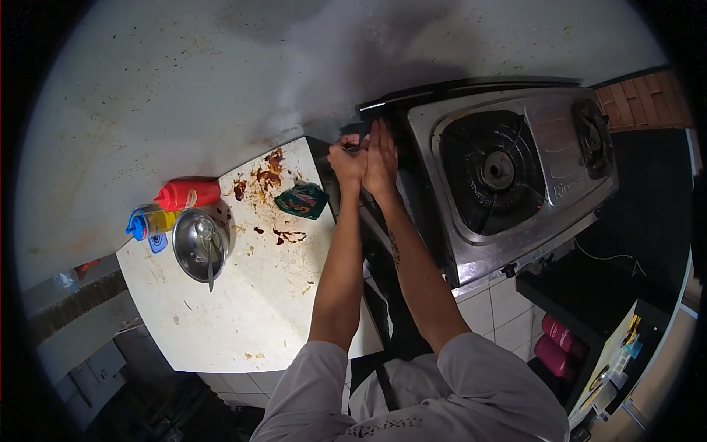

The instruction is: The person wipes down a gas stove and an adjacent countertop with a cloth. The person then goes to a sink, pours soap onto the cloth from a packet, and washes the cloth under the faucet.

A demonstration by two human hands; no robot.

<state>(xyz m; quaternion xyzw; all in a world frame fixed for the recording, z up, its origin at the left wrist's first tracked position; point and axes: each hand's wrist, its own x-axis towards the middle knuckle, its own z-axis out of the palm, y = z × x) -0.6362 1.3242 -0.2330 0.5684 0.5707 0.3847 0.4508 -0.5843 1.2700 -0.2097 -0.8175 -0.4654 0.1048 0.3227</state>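
Observation:
Both arms reach forward over the dark gap between the white table and the stove. My left hand (pixel 347 159) is closed, its fingers curled around something dark that I cannot make out. Right beside it, touching it, my right hand (pixel 381 156) has its fingers stretched out straight and flat. A dark shape between the two hands is mostly hidden. Nearest to my left hand on the table lies a crumpled dark green packet (pixel 303 201), amid brown sauce stains (pixel 269 175).
On the table (pixel 250 324) stand a metal bowl (pixel 193 267) with a spoon (pixel 210 269), a red squeeze bottle (pixel 188 194) and a blue-capped bottle (pixel 138 225) of yellow liquid. A two-burner stove (pixel 471 258) sits at right. A stained wall (pixel 221 81) rises behind.

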